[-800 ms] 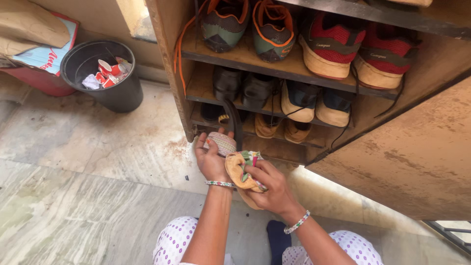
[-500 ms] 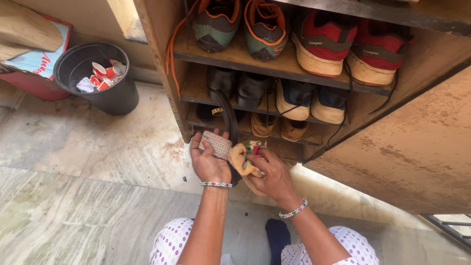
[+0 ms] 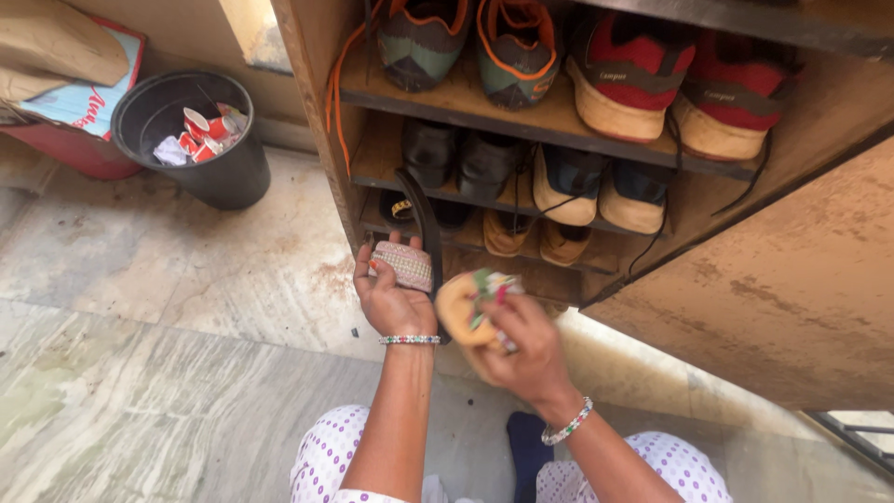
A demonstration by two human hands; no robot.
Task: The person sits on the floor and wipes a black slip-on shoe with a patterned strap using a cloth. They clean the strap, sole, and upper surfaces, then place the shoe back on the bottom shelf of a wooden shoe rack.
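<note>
The left hand (image 3: pixel 396 298) is holding a sandal (image 3: pixel 410 256) with a sparkly beaded strap and a thin black sole. The fingers are curling around the strap, and the sole is sticking up toward the shelves. The right hand (image 3: pixel 521 345) is gripping a folded yellow cloth (image 3: pixel 463 312) with green and pink bits, and the cloth is pressing close beside the sandal. Both are sitting just in front of the lowest shelf of the wooden shoe rack (image 3: pixel 317 121).

The sandal could slip out, I think, because only the strap is being held and the long sole is hanging loose. The sole could also bump the black shoes (image 3: pixel 461 158) right behind it.

The rack is holding many shoes. Grey and orange sneakers (image 3: pixel 466 42) and red sneakers (image 3: pixel 680 88) are sitting on the upper shelf. Dark shoes with cream soles (image 3: pixel 601 191) are sitting in the middle. Tan sandals (image 3: pixel 531 237) are lying lower down.

A black bin (image 3: pixel 200 140) is standing on the stone floor (image 3: pixel 140 373) to the left, well apart. Red and white paper cups (image 3: pixel 200 130) are lying inside it.
</note>
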